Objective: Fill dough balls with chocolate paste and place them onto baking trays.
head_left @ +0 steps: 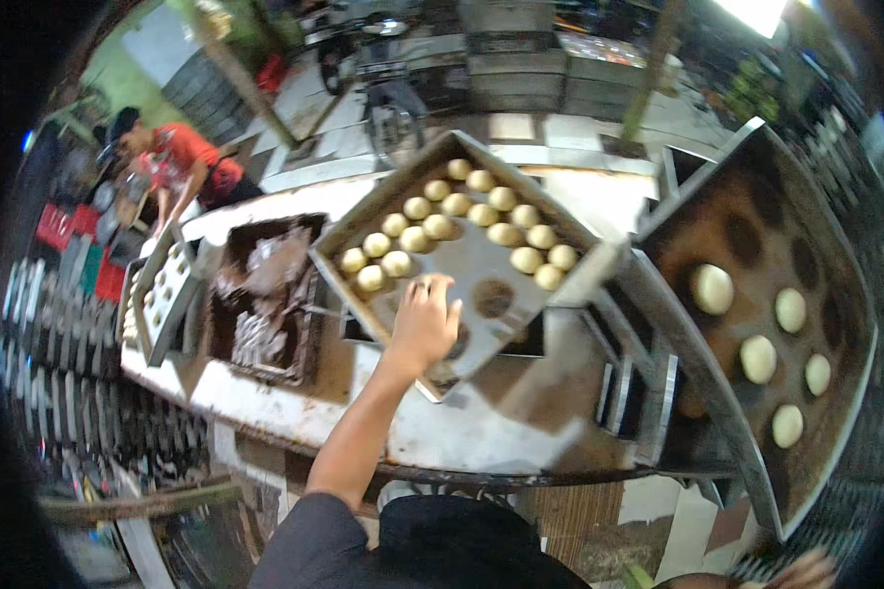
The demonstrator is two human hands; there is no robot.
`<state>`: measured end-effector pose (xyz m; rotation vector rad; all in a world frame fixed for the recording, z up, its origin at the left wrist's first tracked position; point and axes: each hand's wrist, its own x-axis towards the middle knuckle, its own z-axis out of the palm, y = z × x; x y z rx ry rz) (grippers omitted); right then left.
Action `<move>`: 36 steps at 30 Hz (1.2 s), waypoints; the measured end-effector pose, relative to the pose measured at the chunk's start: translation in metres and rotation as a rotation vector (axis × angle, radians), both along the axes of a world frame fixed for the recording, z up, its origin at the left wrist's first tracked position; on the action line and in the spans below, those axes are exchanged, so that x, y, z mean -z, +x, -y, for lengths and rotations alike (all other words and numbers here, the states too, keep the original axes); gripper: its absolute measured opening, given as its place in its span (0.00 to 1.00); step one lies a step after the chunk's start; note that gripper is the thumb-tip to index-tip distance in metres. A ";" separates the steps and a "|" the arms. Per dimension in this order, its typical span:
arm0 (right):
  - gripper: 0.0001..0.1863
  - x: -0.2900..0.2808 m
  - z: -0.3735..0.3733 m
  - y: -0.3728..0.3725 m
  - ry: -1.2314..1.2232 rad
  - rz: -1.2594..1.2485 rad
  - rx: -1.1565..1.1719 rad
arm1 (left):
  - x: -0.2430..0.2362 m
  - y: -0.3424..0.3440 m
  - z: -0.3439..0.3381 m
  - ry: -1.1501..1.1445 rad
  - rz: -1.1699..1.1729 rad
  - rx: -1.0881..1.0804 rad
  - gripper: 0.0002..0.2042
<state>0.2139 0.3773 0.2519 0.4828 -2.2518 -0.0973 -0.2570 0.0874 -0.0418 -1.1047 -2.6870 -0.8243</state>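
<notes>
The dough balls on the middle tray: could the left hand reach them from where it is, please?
Probably yes. The left hand already rests on the tray, just short of the nearest dough balls, and nothing lies between them.

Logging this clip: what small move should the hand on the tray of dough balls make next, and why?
Probably lift the left hand off the grey metal baking tray to fetch another piece: rows of pale round dough balls fill its far part, while the near part beside the hand lies bare.
</notes>
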 end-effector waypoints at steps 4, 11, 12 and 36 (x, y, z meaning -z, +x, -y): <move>0.16 0.077 0.169 -0.106 -1.831 0.233 -0.903 | 0.050 -0.082 0.050 -0.452 -0.058 -0.354 0.28; 0.04 0.143 0.340 -0.379 -1.308 0.498 -0.215 | 0.022 -0.078 0.103 0.188 0.528 0.127 0.17; 0.02 0.157 0.365 -0.412 -1.162 0.468 -0.184 | 0.003 -0.061 0.150 0.151 0.818 0.242 0.18; 0.24 0.326 0.557 -0.537 -0.808 0.832 0.534 | 0.020 -0.020 0.550 1.309 1.370 -0.210 0.23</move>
